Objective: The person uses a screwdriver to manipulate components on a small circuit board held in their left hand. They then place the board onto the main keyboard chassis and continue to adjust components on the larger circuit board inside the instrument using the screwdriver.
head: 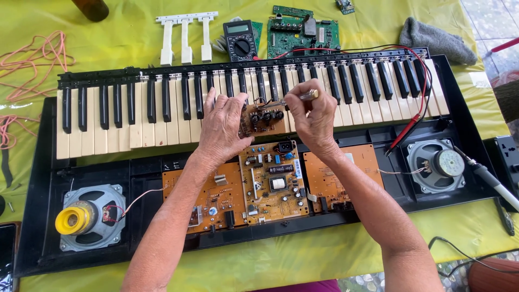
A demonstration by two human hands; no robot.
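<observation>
**Small circuit board held over the opened keyboard**

Small circuit board (263,119): brown, roughly rectangular, with a row of dark round parts along its upper half and thin wire leads at its top edge. It sits tilted on the white keys near the middle of the keyboard (108,116), just above the open case.

Left hand (221,130): the fingers are closed on the left edge of the small circuit board, steadying it against the keys. Right hand (313,116): the fingers are pinched around a thin metal tool (303,97), whose tip points left toward the top of the board.

Edges and room: the black case (146,167) takes up most of the yellow-green surface (303,246). Below the hands lie three orange-brown boards side by side, the middle power board (274,181) crowded with parts. A speaker with a yellow centre (89,216) fills the left end of the case, a grey speaker (435,165) the right. Red and black probe leads (408,130) cross the right-hand keys. Open surface remains along the near edge and at the far left, where pink wire (38,59) lies loose.

Other items: behind the keyboard lie three detached white keys (186,38), a black multimeter (240,40) with a round dial, and a green circuit board (303,33). A grey cloth (438,40) lies at the far right. A soldering iron (489,178) rests by the right edge.
</observation>
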